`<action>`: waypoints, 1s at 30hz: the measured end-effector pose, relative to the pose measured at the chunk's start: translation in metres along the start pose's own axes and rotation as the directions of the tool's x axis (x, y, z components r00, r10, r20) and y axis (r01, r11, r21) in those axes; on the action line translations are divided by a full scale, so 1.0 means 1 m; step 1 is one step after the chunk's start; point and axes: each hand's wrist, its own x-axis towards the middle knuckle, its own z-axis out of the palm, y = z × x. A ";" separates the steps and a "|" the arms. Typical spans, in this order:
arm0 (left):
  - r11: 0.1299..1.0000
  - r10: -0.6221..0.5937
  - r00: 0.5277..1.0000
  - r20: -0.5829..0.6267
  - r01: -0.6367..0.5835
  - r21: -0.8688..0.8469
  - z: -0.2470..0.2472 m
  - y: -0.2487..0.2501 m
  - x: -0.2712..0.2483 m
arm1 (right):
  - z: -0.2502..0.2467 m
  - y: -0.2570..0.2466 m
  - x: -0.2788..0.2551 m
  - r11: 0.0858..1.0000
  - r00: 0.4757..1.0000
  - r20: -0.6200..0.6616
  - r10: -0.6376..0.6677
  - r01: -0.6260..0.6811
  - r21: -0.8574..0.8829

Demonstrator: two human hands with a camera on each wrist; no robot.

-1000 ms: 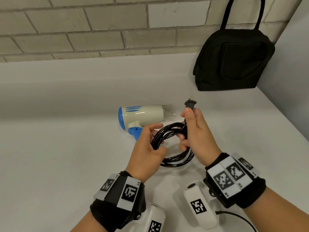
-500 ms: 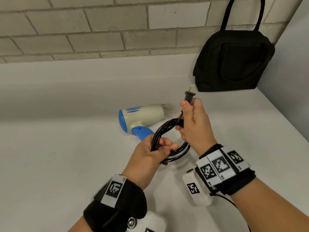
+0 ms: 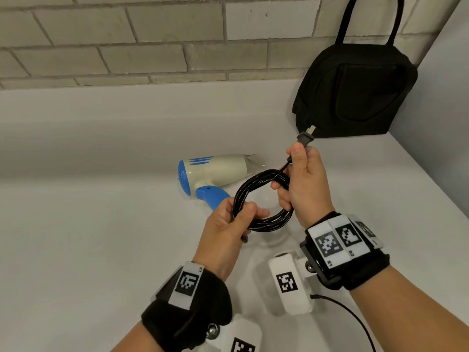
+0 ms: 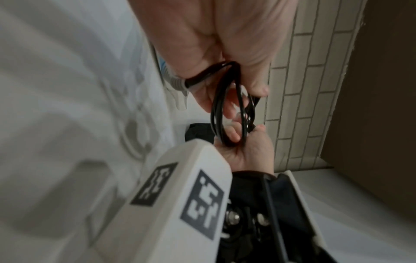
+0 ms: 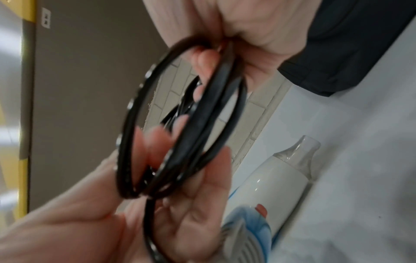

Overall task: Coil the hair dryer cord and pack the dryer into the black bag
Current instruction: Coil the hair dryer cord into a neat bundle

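The black cord (image 3: 264,199) is wound into a round coil of several loops, held up between both hands above the white counter. My left hand (image 3: 236,219) grips the coil's near-left side. My right hand (image 3: 299,179) grips the far-right side, and the plug (image 3: 305,138) sticks up past its thumb. In the wrist views the cord (image 4: 227,113) (image 5: 180,124) loops run between the two palms. The white and blue hair dryer (image 3: 215,174) (image 5: 276,178) lies on its side just behind the coil, nozzle to the right. The black bag (image 3: 355,90) stands upright at the back right corner.
A brick wall (image 3: 127,41) runs along the back above a white ledge. A grey side wall (image 3: 444,110) closes the right side next to the bag. The white counter (image 3: 88,250) stretches out to the left of the dryer.
Both hands have lifted the coil and drawn it into a rounder, tighter ring. The right hand with the plug has moved up and toward the bag. The dryer has stayed put.
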 end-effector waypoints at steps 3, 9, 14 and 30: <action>0.999 0.044 0.996 -0.075 -0.043 0.007 0.005 0.003 0.002 | -0.001 0.002 0.000 1.000 1.000 0.000 -0.003 0.003 0.022; 0.953 0.193 0.976 -0.097 -0.163 0.255 0.004 0.006 0.005 | -0.002 0.007 -0.002 1.000 0.999 0.036 0.012 -0.013 0.021; 0.677 0.408 0.893 0.188 -0.435 0.594 -0.007 0.009 0.010 | -0.001 0.005 -0.004 0.992 0.993 0.110 -0.044 0.057 -0.115; 0.418 0.609 0.748 0.263 -0.585 0.696 -0.010 0.013 0.009 | -0.008 0.005 0.000 0.965 0.903 0.344 0.258 -0.225 -0.131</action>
